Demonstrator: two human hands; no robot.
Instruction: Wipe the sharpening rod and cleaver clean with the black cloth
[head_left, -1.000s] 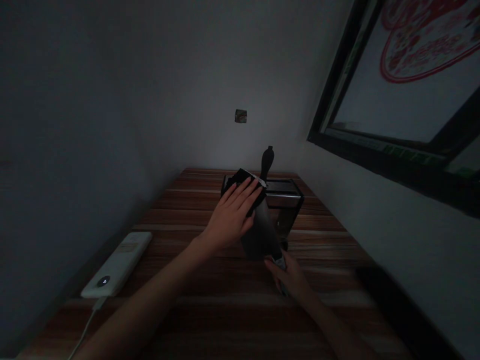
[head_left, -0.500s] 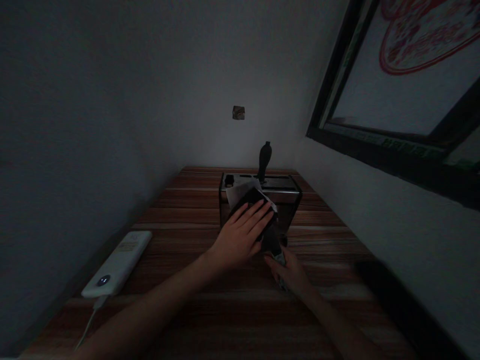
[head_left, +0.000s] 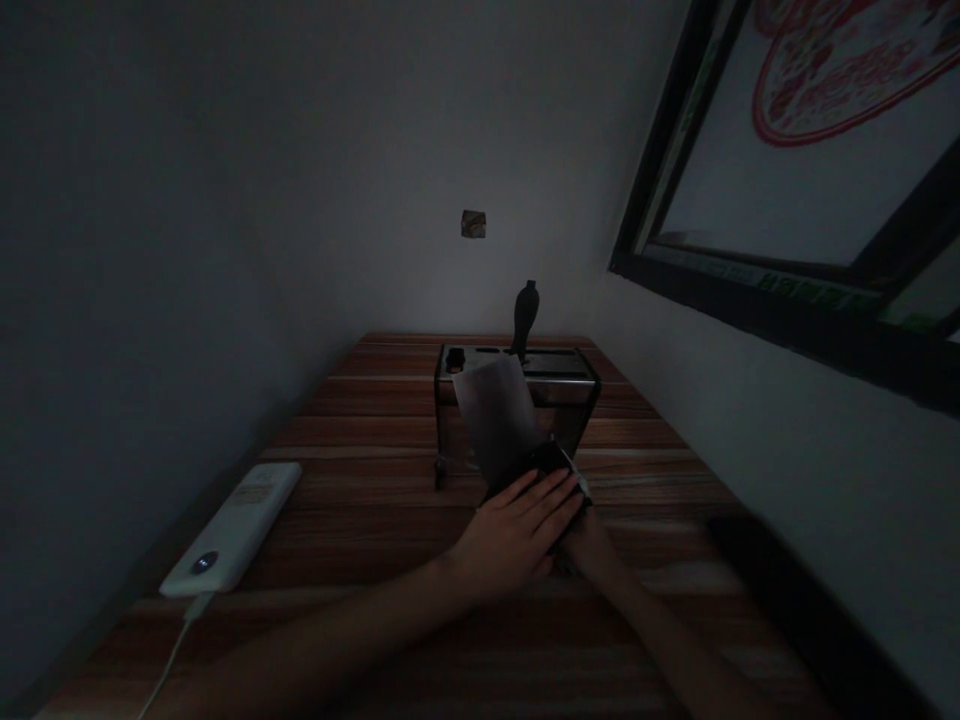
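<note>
A cleaver [head_left: 497, 410] with a broad grey blade points up and away from me, its tip end in front of the knife rack [head_left: 551, 380]. My left hand [head_left: 517, 530] presses a black cloth-like piece [head_left: 546, 462] with a pale edge onto the lower blade, fingers laid over it. Behind it is my right hand [head_left: 589, 550], mostly covered, at the handle end of the cleaver; the handle itself is hidden. One black-handled tool [head_left: 526, 318] stands upright in the rack.
A white power bank [head_left: 232, 525] with a cable [head_left: 174, 650] lies at the left on the wood-grain table [head_left: 360, 440]. Walls close in on both sides. A dark-framed panel [head_left: 765, 285] is at the upper right, and a long dark object [head_left: 795, 600] lies at the right edge.
My left hand has slid the black cloth down the blade towards my right hand, baring more of the upper blade. My right hand has stayed at about the same place.
</note>
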